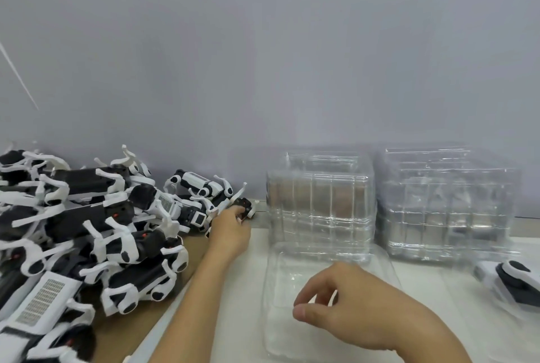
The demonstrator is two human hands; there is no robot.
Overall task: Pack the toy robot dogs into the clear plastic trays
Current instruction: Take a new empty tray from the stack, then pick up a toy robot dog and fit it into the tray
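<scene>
Black-and-white plastic toy robot dogs (87, 231) are heaped on brown cardboard at the desk's (239, 289) left. Two stacks of clear plastic trays (321, 202) are set against the wall, and one clear tray (330, 301) lies in front. The endmost dog (244, 207) is gripped by the left hand (230, 231). The right hand (359, 307) is held over the tray, fingers (318, 283) loosely curled, nothing held

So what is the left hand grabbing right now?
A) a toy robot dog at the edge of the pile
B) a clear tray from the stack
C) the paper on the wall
A: the left hand grips a toy robot dog at the pile's right edge.
</scene>
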